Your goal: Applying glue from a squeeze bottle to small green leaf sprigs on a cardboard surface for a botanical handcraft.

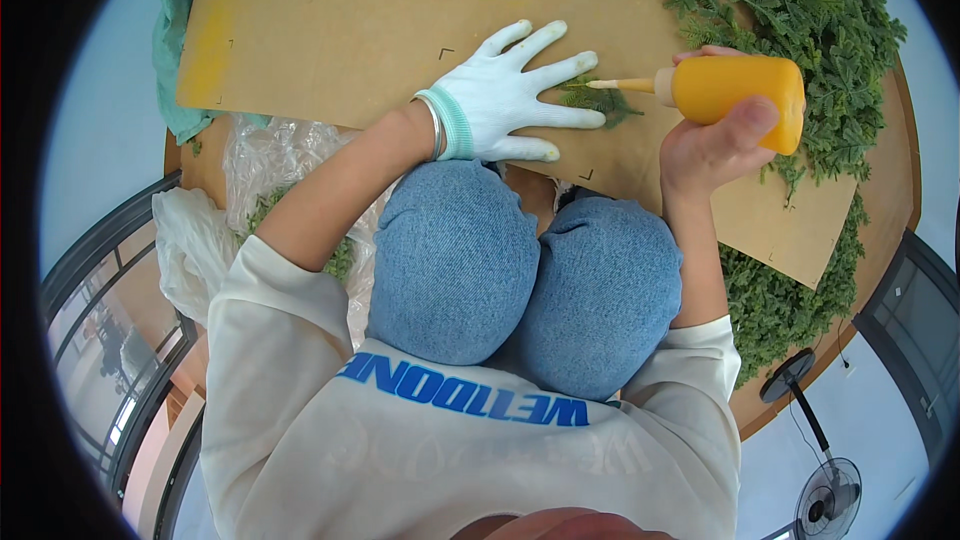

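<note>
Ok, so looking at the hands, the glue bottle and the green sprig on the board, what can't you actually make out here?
- Green sprig: partly under the gloved left hand; its full shape is hidden.
- Yellow squeeze bottle: the right hand covers its underside; how full it is does not show.
- Whether anything leaves the nozzle tip: too small to tell.
- Brown board: far edge cut off by the picture's top; near edge hidden behind the knees.

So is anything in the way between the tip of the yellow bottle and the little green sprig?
Nothing visible is. The yellow bottle, held in the right hand, points its nozzle straight at the green sprig, which the gloved left hand presses onto the brown board. The fingers lie beside the nozzle.
</note>
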